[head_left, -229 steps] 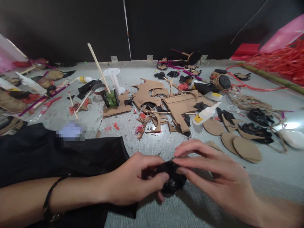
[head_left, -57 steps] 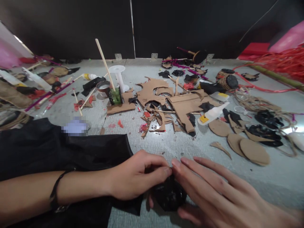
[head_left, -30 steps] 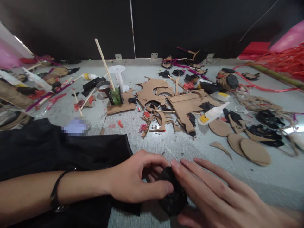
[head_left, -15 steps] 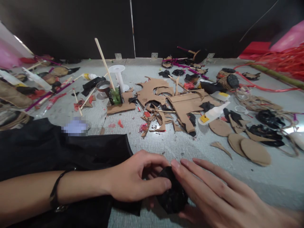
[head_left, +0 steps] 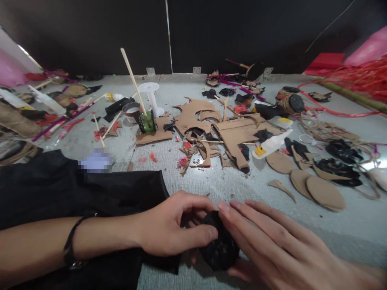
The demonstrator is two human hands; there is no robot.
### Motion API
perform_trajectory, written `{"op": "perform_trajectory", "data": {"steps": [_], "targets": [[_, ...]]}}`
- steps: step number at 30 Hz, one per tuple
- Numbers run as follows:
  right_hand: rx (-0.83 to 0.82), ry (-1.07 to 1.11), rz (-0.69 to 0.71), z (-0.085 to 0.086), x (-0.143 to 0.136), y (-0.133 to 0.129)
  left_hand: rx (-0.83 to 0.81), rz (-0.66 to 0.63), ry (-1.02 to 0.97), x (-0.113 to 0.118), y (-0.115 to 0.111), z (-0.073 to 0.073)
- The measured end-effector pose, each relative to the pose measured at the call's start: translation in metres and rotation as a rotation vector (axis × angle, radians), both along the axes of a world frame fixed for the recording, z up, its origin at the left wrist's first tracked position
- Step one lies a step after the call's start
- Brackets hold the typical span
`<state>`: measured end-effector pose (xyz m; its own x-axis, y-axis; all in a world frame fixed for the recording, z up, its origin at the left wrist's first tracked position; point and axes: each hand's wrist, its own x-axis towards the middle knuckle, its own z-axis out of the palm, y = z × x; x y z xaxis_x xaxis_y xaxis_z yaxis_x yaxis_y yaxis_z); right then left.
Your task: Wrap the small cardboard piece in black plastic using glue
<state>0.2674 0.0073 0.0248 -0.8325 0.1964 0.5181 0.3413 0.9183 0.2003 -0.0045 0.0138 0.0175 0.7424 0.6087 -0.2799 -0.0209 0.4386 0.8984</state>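
A round, wrinkled piece wrapped in black plastic [head_left: 222,251] is held low at the front, between both my hands. My left hand [head_left: 178,229] curls around its left side, thumb lying across the top. From the right, my right hand [head_left: 278,241] presses long, straight fingers along its edge, while the thumb sits low beneath it, partly hidden. A sheet of black plastic [head_left: 121,189] spreads under my left forearm. Flat cardboard discs [head_left: 325,193] lie to the right, beyond my right hand.
Cut cardboard scraps [head_left: 236,133] cover the middle. Near them lie a white glue bottle [head_left: 273,143] and a white spool [head_left: 153,100]. Wooden sticks [head_left: 131,76] stand in a small green-and-black holder [head_left: 146,122]. Red shredded strips [head_left: 359,80] pile at right; a black panel [head_left: 105,36] stands behind.
Both hands keep nearly the same place around the black-wrapped piece. The right fingers have shifted very slightly, and the piece appears turned a little.
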Motion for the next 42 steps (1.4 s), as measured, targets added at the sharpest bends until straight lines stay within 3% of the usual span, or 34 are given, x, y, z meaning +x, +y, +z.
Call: {"op": "perform_trajectory", "data": {"steps": [42], "targets": [[-0.059, 0.0, -0.011, 0.0004, -0.0005, 0.0, 0.021, 0.023, -0.028, 0.0018, 0.001, -0.0032]]}}
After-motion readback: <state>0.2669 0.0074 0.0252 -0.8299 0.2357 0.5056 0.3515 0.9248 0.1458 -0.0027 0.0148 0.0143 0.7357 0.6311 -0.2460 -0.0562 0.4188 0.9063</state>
